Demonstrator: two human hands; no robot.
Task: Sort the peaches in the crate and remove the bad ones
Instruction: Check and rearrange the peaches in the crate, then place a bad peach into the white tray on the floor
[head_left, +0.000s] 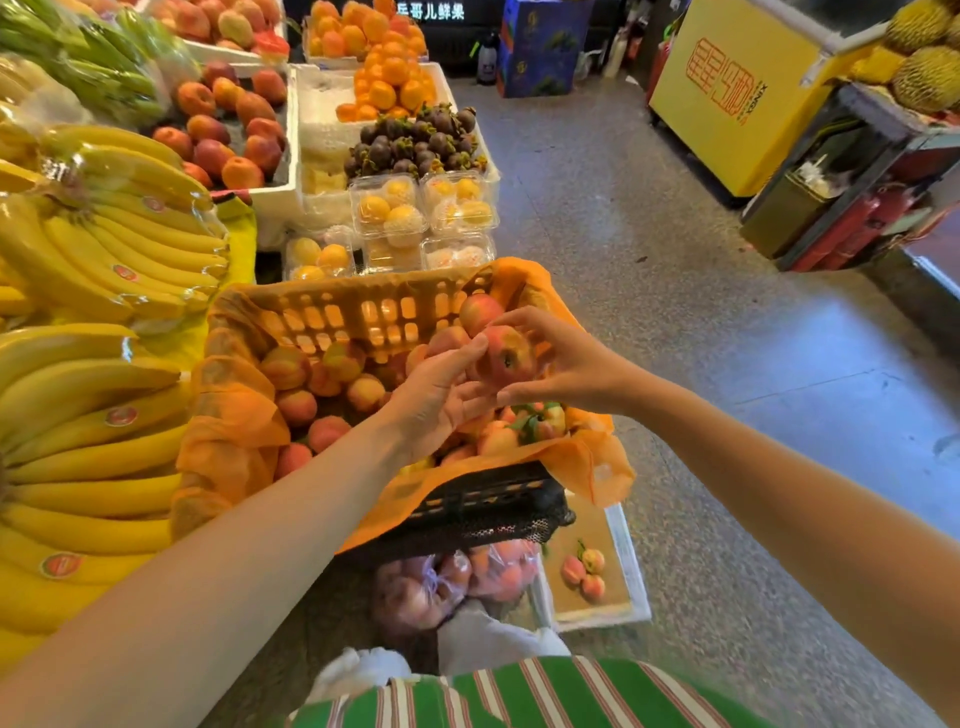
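Observation:
A black plastic crate (483, 506) lined with orange mesh (234, 431) holds several peaches (296, 405). Above its right side, both hands hold one red-yellow peach (506, 358), stem end toward me. My left hand (441, 395) cups it from the left with the thumb on top. My right hand (556, 364) grips it from the right, fingers curled over the top. Another peach (480, 312) sits just behind it against the crate's far wall.
Bananas (104, 249) fill the stand at left. Boxed yellow fruit (389, 213), mangosteens (415, 145) and oranges lie beyond the crate. A bag of peaches (452, 582) and a white foam tray (631, 571) with three peaches (584, 571) sit on the floor below.

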